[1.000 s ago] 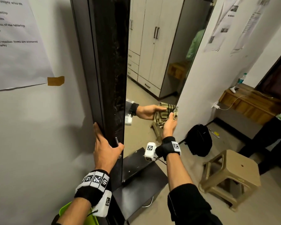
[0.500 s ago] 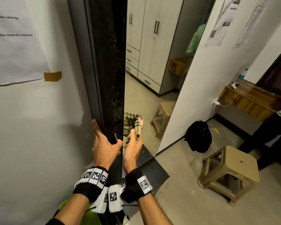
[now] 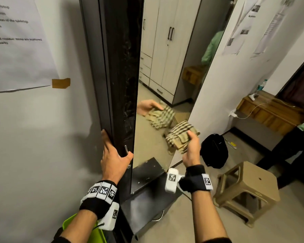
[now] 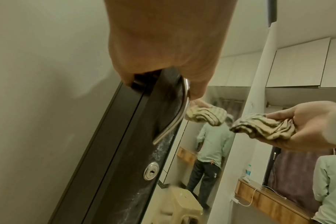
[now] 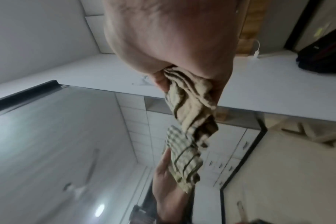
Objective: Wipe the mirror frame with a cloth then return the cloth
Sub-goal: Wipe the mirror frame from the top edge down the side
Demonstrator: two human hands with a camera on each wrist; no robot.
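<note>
The tall mirror has a dusty black frame with a steel handle and a keyhole on its left strip. My left hand grips that strip's edge at the handle, fingers behind it and thumb in front. The left wrist view shows the same grip on the frame. My right hand holds a crumpled beige striped cloth in the air near the mirror's lower right edge, off the glass. The cloth hangs bunched from that hand, and its reflection shows in the mirror.
A black ledge juts out under the mirror. A beige plastic stool and a black backpack sit on the floor to the right. A person stands by a wooden bench. A green bin is below my left arm.
My right hand carried the cloth from the mirror's right side to the left strip beside my left hand, then swung back right and away from the glass. The left hand kept its grip.
</note>
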